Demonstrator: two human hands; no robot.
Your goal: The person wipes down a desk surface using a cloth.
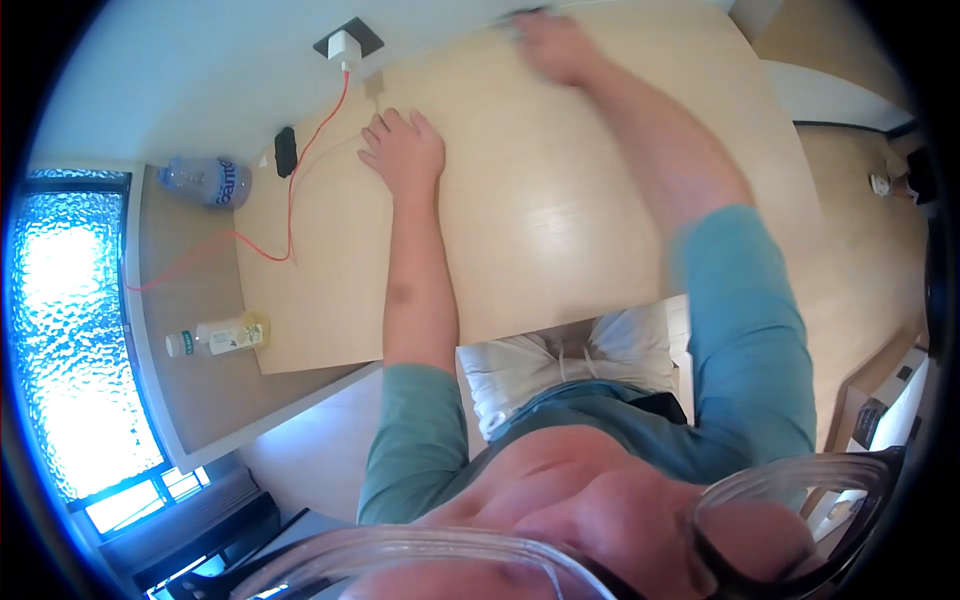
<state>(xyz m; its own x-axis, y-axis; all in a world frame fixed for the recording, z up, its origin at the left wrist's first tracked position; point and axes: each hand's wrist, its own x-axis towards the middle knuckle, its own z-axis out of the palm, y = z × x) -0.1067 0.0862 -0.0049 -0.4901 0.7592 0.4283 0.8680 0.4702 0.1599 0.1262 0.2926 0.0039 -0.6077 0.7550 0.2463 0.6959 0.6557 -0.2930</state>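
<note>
— Start at the fingers point(400, 125) of the left hand point(403, 152). What do they do?

— They lie flat and spread on the pale bench point(560, 230), palm down, closed on nothing. The fingertips point away toward the far edge, just short of a small tan plug point(374, 88) on the bench.

— And the right hand point(555, 45)?

— It is stretched out to the far edge of the bench and blurred. Its fingers rest on or curl over a dark thing point(525, 14) at the very top of the view; I cannot tell whether they grip it or only touch it.

— Which way does that dark thing run?

— What shows runs left to right along the far edge. Most of it is covered by the hand or cut off by the frame, so its shape and kind stay unclear.

— What lies further out?

— Left of the left hand, a red cable point(300, 170) runs from a white charger point(343, 45) in a wall socket, down across the bench and off its left edge. A small black device point(286, 150) lies beside it, its long axis near to far. On the sill left of the bench, a clear water bottle point(205, 181) and a pale bottle point(217, 337) lie on their sides. The near edge of the view is blocked by spectacle rims.
</note>
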